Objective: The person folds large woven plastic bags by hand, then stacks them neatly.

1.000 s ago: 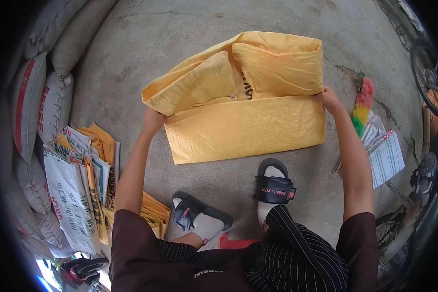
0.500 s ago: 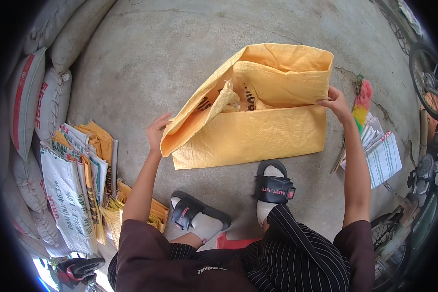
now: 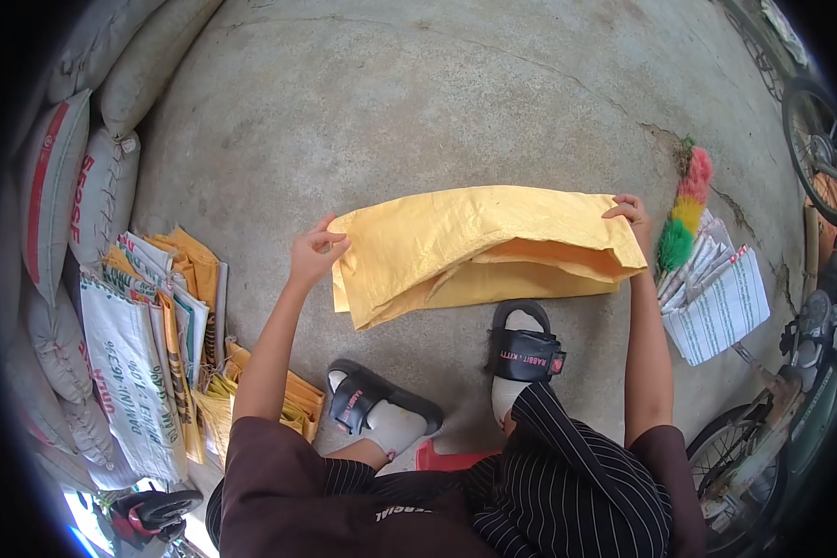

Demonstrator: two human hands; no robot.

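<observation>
A yellow woven sack (image 3: 437, 228), partly folded over on itself, lies on the concrete in front of my feet. Its upper layer bulges, leaving a gap on the side facing me. At the sack's left end, my left hand (image 3: 318, 253) pinches the edge between thumb and fingers. My right hand (image 3: 631, 216) grips the far right corner, fingers curled over the top and the thumb hidden. Printing that was inside the sack is covered by the fold.
Folded sacks (image 3: 135, 372) stand bundled at left, beside stacked full sacks (image 3: 102, 200). To the right lie a colourful duster (image 3: 684, 219) and more folded white sacks (image 3: 721, 307). Bicycles (image 3: 818, 153) line the right edge. A red stool (image 3: 446, 458) shows beneath me.
The sack's raised far part has been folded down towards me, covering the open mouth and printing. My right hand has moved slightly nearer me; my left hand now pinches the left edge.
</observation>
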